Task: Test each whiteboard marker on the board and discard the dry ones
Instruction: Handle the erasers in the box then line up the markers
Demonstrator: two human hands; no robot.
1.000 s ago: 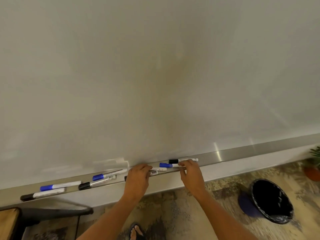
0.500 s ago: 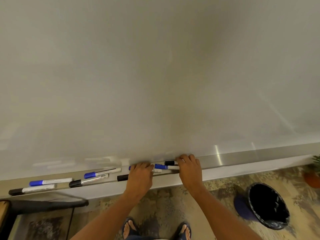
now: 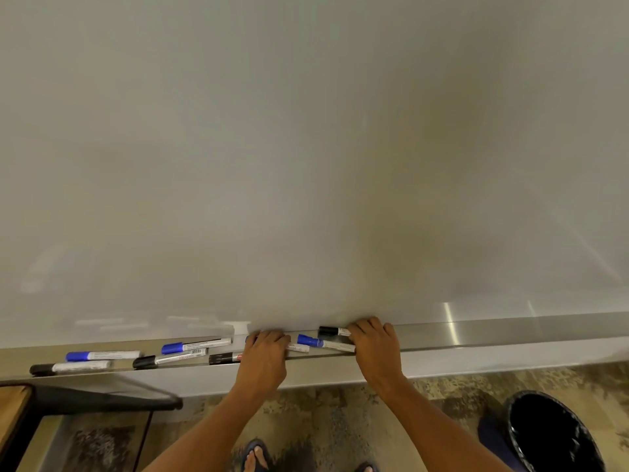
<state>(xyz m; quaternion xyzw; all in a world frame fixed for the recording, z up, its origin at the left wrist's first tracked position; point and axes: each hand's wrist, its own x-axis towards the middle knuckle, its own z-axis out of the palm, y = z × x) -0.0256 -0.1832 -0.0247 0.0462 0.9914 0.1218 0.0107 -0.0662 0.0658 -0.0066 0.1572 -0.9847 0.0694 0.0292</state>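
- Head view: both hands rested on the metal tray (image 3: pixel 476 335) along the bottom edge of the whiteboard (image 3: pixel 306 148), set apart from each other with markers between them.
- The left hand (image 3: pixel 263 356) lay palm down over the tray, fingers bent over a marker; a black-capped marker (image 3: pixel 223 358) stuck out just to its left and a white barrel end (image 3: pixel 299 348) to its right. Whether the fingers actually gripped anything could not be told.
- The right hand (image 3: pixel 376 345) covered the ends of two markers that lay between the hands: a black-capped one (image 3: pixel 332 331) nearer the board and a blue-capped one (image 3: pixel 320 342) in front of it. Its grip could not be told either.
- Well left of the left hand, four more markers lay on the tray: two blue-capped (image 3: pixel 194 345) (image 3: pixel 100 355) and two black-capped (image 3: pixel 166 360) (image 3: pixel 68 367).
- Below and right of the right hand, a black-lined bin (image 3: pixel 551 434) stood on the patterned floor (image 3: pixel 340 413).
- Far left of the left hand was a dark-framed wooden table (image 3: pixel 13 403).
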